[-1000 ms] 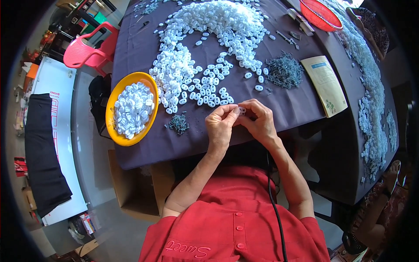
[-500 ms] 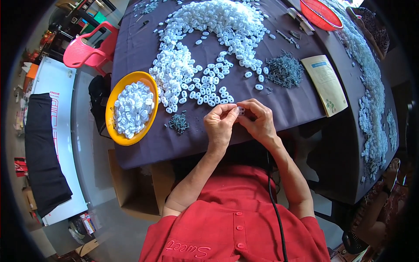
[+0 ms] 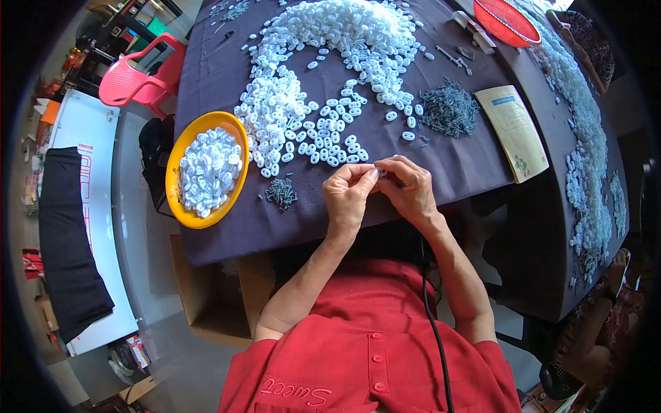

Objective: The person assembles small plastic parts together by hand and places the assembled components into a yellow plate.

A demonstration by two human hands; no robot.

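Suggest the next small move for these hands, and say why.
Probably a gentle press on the small white piece before reaching elsewhere: left hand and right hand meet at the fingertips around it, mostly hiding it, while loose white pieces lie beyond on the dark cloth.

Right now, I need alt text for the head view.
Left hand and right hand meet by the edge of a dark table, pinching a small white piece. Ahead lies a heap of similar pieces; a yellow bowl of them sits left, a pile of grey bits right.
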